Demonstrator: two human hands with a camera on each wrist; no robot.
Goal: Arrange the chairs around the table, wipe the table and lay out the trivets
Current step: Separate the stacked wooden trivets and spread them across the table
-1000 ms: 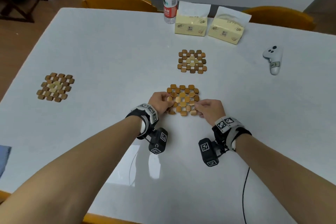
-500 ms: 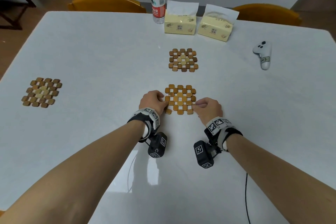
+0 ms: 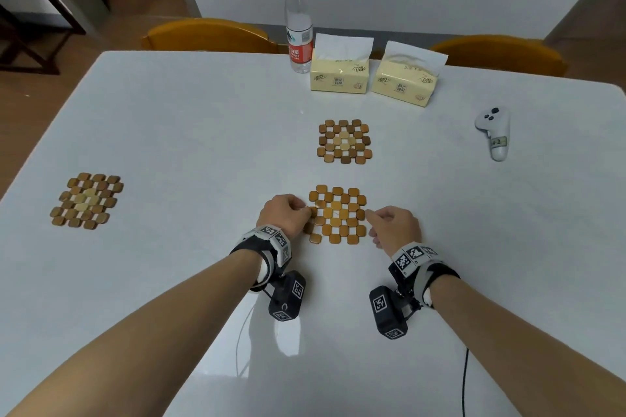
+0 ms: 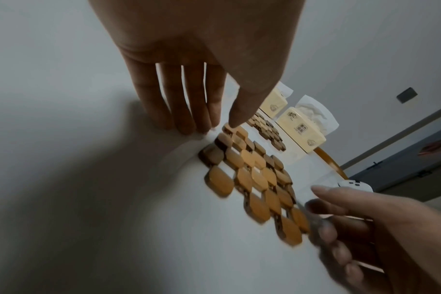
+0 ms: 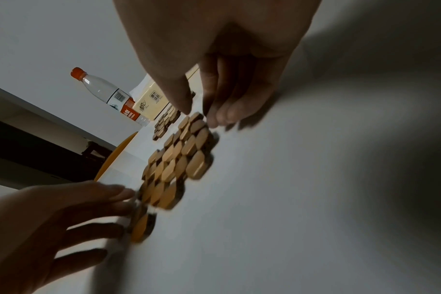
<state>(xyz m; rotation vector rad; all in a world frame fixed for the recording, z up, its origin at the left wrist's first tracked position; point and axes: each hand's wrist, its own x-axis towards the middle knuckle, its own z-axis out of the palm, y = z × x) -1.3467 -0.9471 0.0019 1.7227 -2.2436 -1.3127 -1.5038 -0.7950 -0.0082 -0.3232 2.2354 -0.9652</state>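
Desk (image 3: 169, 118): white, glossy, rounded corners. Two orange chair backs (image 3: 206, 35) (image 3: 498, 54) at far edge. Two cream tissue packs (image 3: 338, 78), print too small to read. Clear bottle (image 3: 298, 24), red cap and label. Three square trivets of rounded wooden tiles: far left (image 3: 87, 201), centre (image 3: 345, 141), near (image 3: 337, 215). Left hand (image 3: 283, 215) pinches near trivet's left edge, fingers down on desk. Right hand (image 3: 394, 227), loosely curled, fingertips at its right edge; actual grip not discernible.
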